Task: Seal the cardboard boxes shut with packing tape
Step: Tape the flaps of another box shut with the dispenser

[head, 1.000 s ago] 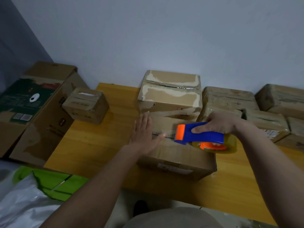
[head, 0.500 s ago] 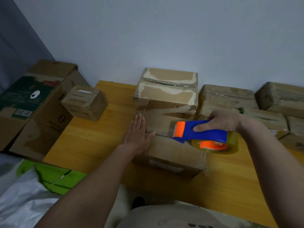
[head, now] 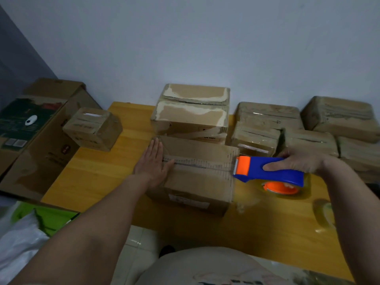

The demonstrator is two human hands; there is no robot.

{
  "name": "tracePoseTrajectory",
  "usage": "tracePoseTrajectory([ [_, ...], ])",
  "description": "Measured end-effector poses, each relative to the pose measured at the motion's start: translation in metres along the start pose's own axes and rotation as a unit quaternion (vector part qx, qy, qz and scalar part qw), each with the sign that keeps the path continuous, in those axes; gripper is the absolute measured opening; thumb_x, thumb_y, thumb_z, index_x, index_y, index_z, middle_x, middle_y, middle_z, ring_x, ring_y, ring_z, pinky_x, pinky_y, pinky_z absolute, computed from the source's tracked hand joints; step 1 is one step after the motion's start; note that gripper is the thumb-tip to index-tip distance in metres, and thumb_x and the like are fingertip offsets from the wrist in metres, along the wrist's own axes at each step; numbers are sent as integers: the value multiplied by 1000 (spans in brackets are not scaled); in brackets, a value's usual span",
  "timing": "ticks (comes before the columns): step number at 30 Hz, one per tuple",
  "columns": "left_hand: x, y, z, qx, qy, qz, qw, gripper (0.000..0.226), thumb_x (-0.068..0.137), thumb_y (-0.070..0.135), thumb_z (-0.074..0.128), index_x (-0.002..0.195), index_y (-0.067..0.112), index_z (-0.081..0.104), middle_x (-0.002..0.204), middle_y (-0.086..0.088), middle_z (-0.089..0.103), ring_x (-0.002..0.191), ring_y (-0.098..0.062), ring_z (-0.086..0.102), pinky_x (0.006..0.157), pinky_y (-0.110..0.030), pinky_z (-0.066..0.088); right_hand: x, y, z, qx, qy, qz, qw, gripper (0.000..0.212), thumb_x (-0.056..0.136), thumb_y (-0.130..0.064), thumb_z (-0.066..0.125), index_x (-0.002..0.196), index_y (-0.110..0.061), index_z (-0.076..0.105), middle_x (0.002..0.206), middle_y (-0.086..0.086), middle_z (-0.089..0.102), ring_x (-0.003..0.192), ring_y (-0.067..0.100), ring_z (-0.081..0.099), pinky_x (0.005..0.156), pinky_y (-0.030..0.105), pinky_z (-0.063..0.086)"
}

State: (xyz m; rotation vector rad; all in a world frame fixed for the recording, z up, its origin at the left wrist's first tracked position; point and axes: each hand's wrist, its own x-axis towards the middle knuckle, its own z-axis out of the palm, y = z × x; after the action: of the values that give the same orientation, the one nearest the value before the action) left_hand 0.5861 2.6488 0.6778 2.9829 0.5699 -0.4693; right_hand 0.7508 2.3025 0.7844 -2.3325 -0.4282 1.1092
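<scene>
Left hand (head: 153, 161) flat (box (head: 197, 177)); right hand (head: 298, 161) grips dispenser (head: 267, 169).

— Anything readable on the boxes?
— Handwritten "4" on top of the taped box (head: 267, 118) at the back right. Printed "UN 3481", partly blurred, on the front of the tall box (head: 191, 122) behind the near one.
— And the near box (head: 197, 182)?
— White label on its front, print too small to read. Same for the green carton (head: 18, 120) at far left.
</scene>
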Motion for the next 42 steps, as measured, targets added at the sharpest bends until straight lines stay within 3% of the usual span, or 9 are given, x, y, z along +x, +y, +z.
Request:
tracePoseTrajectory([
  [4,0,0,-2,11,-3,-3,1000,81,97,60,8,149,5,-20,157,-10,-28,145,-18,-26,120,-33,-10,8,18,9,32,-33,-4,999,56,50,-57,76,84,-13,71,73,1,74,62,11,70,52,17,49],
  [8,-8,23,-14,-8,-2,-22,1000,82,97,61,13,151,6,-17,158,-10,-25,145,-20,-24,120,-36,-10,18,34,16,53,-46,0,998,77,39,-65,75,93,-11,71,82,4,75,71,14,71,58,20,51],
  [12,-28,101,-15,-60,-10,148,987,91,93,68,27,151,14,-16,155,2,-28,144,-17,-25,113,-34,-15,24,42,18,72,-49,-7,996,101,24,-77,78,100,-11,69,87,3,75,78,17,72,64,25,53],
  [17,-14,167,4,-10,-18,214,977,118,79,80,43,151,9,-18,157,-8,-27,144,-22,-26,120,-41,-10,26,46,18,81,-55,-8,995,95,26,-73,76,98,-12,69,85,2,76,75,14,72,60,21,52],
  [22,-8,173,8,-34,11,193,981,95,92,52,46,152,10,-16,159,-9,-22,145,-22,-24,120,-40,-10,30,47,20,103,-33,2,994,72,42,-64,74,93,-15,66,78,-2,75,72,14,71,60,22,50],
  [29,-7,177,10,-13,8,188,982,88,94,48,38,151,9,-18,157,-10,-27,144,-22,-27,121,-41,-8,21,62,2,89,-45,16,995,68,48,-61,81,96,-16,65,81,-2,74,71,12,70,56,19,49],
  [32,-8,176,11,-23,19,184,983,90,94,50,39,150,9,-18,157,-10,-27,144,-21,-27,120,-39,-10,13,74,-9,55,-38,22,998,82,37,-73,76,96,-16,66,77,-4,75,68,9,70,58,19,48],
  [35,-8,176,12,-21,21,183,983,94,92,54,39,150,9,-19,157,-10,-28,144,-21,-27,120,-38,-10,15,76,-5,48,-30,33,998,58,61,-61,74,97,-17,66,80,-4,74,73,12,70,59,20,48],
  [42,-7,177,8,8,-15,186,982,130,72,79,51,148,6,-24,154,-10,-34,142,-24,-32,120,-42,-10,13,60,2,-30,-36,55,997,38,77,-48,72,97,-17,60,90,1,68,82,15,66,64,23,50],
])
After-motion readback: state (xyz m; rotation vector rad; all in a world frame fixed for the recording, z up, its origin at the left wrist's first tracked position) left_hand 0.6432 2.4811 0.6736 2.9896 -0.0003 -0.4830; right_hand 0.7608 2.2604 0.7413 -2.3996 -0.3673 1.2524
